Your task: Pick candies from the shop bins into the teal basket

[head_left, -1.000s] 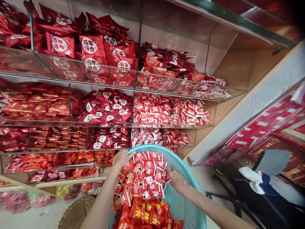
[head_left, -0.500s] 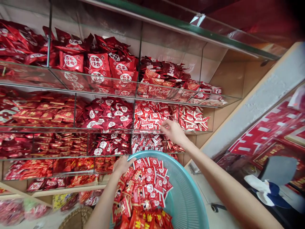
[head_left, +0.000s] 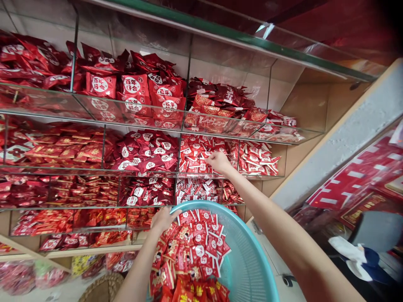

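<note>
My left hand [head_left: 163, 219] grips the far-left rim of a teal plastic basket [head_left: 256, 256], its fingers hooked over the edge. Small red-and-white packets [head_left: 201, 239] fill the basket's left side, with red and yellow-lettered packets [head_left: 192, 291] nearest me. Bare mesh shows along the right wall. My right hand [head_left: 218, 162] reaches into a glass shelf compartment. Its fingers are pinched together at a pile of small red-and-white packets [head_left: 192, 152]; whatever is between the fingertips is hidden.
Glass dividers and a shelf edge [head_left: 141, 171] border the compartments. Larger red bags [head_left: 132, 86] lie on the upper shelf, dark red packets [head_left: 147, 153] left of my right hand. A woven basket [head_left: 102, 288] stands on the floor at lower left, a chair [head_left: 371, 228] at right.
My right hand has moved slightly left and deeper into the compartment, and its fingers have closed together. My left hand keeps its hold on the basket rim. The view has shifted a little.
</note>
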The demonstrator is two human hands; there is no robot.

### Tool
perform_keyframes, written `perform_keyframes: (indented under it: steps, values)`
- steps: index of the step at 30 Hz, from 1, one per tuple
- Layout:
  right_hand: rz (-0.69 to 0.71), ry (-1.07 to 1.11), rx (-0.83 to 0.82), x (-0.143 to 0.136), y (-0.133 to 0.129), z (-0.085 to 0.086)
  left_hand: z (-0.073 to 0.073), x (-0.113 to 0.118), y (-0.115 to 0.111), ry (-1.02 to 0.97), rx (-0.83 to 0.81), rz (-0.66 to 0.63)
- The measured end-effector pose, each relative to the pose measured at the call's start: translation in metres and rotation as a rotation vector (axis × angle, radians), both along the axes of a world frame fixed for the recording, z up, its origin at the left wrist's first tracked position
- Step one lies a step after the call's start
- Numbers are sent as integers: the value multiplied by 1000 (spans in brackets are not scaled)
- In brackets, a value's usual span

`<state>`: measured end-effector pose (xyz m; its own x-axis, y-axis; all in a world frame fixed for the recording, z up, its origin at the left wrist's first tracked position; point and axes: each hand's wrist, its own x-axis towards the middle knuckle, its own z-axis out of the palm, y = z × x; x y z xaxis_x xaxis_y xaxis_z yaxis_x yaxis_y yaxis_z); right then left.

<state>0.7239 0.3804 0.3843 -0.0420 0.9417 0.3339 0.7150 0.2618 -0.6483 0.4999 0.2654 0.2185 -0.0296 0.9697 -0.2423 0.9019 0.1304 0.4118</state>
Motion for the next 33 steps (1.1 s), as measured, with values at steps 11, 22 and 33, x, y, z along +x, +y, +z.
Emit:
perform_keyframes:
  steps: [11, 22, 33]
  values:
    - [306, 29, -8, 20, -20, 17, -7, -2, 3, -15, 6, -18]
    - [310, 401, 23, 41, -56, 29, 0, 0, 2, -13, -12, -21]
    - [54, 628, -767, 71, -162, -144, 2, 1, 1, 1, -18, -26]
